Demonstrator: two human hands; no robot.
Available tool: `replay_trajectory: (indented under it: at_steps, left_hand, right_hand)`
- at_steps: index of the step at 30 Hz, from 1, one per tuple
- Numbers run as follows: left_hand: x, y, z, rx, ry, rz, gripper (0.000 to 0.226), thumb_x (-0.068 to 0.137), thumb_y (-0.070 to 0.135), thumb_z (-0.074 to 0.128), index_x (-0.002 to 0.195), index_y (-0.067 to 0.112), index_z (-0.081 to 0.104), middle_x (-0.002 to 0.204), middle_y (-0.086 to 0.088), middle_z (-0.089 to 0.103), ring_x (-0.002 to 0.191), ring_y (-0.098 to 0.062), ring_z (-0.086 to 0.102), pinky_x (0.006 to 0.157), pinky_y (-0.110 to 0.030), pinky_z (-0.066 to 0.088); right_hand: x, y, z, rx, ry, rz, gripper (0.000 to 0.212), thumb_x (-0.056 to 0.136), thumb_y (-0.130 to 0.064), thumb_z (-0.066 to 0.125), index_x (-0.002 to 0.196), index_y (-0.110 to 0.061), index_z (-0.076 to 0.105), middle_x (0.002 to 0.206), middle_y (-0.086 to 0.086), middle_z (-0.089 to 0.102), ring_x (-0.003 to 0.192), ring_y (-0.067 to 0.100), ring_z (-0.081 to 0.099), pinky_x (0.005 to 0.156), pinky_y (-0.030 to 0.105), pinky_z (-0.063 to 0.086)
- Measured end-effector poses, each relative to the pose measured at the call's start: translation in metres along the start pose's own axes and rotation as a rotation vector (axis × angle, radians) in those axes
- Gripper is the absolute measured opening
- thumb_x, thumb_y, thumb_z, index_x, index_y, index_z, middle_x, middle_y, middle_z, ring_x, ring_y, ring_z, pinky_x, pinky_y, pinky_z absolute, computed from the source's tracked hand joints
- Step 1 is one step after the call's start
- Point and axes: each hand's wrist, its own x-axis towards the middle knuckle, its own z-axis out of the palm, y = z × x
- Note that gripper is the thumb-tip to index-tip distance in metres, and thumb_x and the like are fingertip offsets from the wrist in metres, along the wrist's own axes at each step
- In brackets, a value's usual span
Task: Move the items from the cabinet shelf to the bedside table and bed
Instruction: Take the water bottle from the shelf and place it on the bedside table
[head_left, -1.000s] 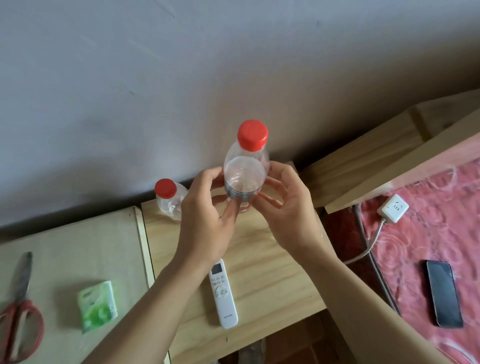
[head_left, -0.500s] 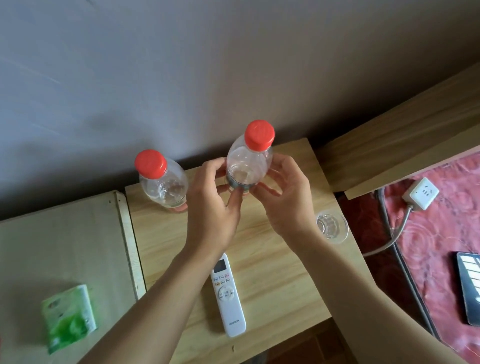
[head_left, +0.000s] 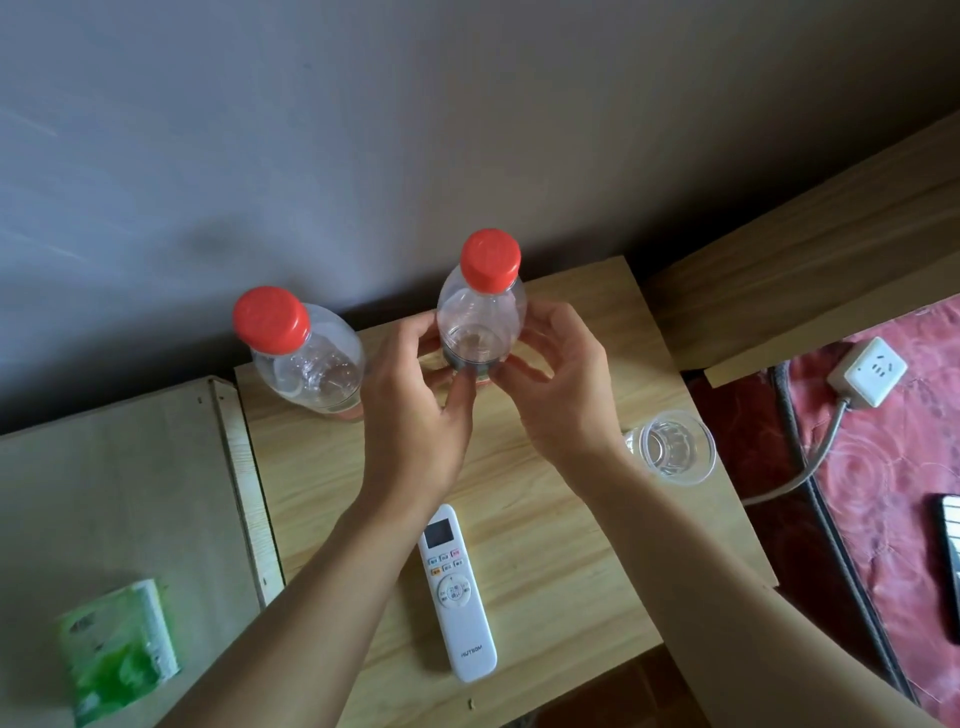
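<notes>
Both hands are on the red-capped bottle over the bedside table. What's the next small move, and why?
Probably set the bottle down and let go: the left hand and right hand grip its base, upright over bare table between the second bottle and the cup.

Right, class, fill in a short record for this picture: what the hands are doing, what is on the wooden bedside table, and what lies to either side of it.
hands: left hand and right hand both grip the held bottle low on its body
held bottle: upright, clear, red cap, looks empty
bedside table: second bottle, remote, clear cup
left surface: green tissue pack
bed: white socket block with cable, phone at the frame edge
</notes>
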Motion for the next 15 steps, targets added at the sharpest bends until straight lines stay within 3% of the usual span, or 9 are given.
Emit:
replay_trajectory:
  at_steps: [4, 7, 11, 15]
  left_hand:
    - [-0.002, 0.004, 0.000, 0.009, -0.026, -0.015, 0.039, 0.087, 0.010, 0.073, 0.123, 0.011, 0.058, 0.115, -0.001, 0.070, 0.105, -0.012, 0.068, 0.088, -0.013, 0.051]
    - [-0.006, 0.008, -0.002, -0.015, -0.052, -0.042, 0.038, 0.090, 0.016, 0.071, 0.125, 0.012, 0.057, 0.117, 0.002, 0.068, 0.109, -0.008, 0.066, 0.094, -0.021, 0.053]
    - [-0.014, 0.020, -0.007, -0.014, -0.055, -0.066, 0.039, 0.091, 0.017, 0.065, 0.129, 0.015, 0.055, 0.121, 0.004, 0.066, 0.114, -0.008, 0.063, 0.099, -0.029, 0.052]
    - [-0.020, 0.047, -0.017, -0.030, -0.003, -0.071, 0.039, 0.094, 0.016, 0.062, 0.132, 0.015, 0.054, 0.120, 0.009, 0.066, 0.115, 0.000, 0.061, 0.099, -0.021, 0.048]
  right_hand:
    - [0.000, -0.001, -0.003, -0.016, -0.019, 0.015, 0.046, 0.079, 0.012, 0.073, 0.117, -0.010, 0.062, 0.110, 0.000, 0.072, 0.105, 0.007, 0.068, 0.079, 0.015, 0.054]
    - [-0.001, -0.005, -0.005, -0.063, -0.040, 0.010, 0.043, 0.080, 0.012, 0.071, 0.118, -0.008, 0.060, 0.110, 0.001, 0.071, 0.106, 0.006, 0.067, 0.080, 0.015, 0.054]
    - [-0.007, -0.017, -0.011, -0.106, -0.051, -0.002, 0.047, 0.081, 0.009, 0.069, 0.122, -0.014, 0.059, 0.116, -0.002, 0.069, 0.114, 0.008, 0.064, 0.093, 0.029, 0.058]
    - [-0.017, -0.038, -0.018, -0.122, -0.047, -0.021, 0.052, 0.080, 0.004, 0.069, 0.126, -0.017, 0.058, 0.120, -0.003, 0.069, 0.117, 0.010, 0.063, 0.097, 0.042, 0.057]
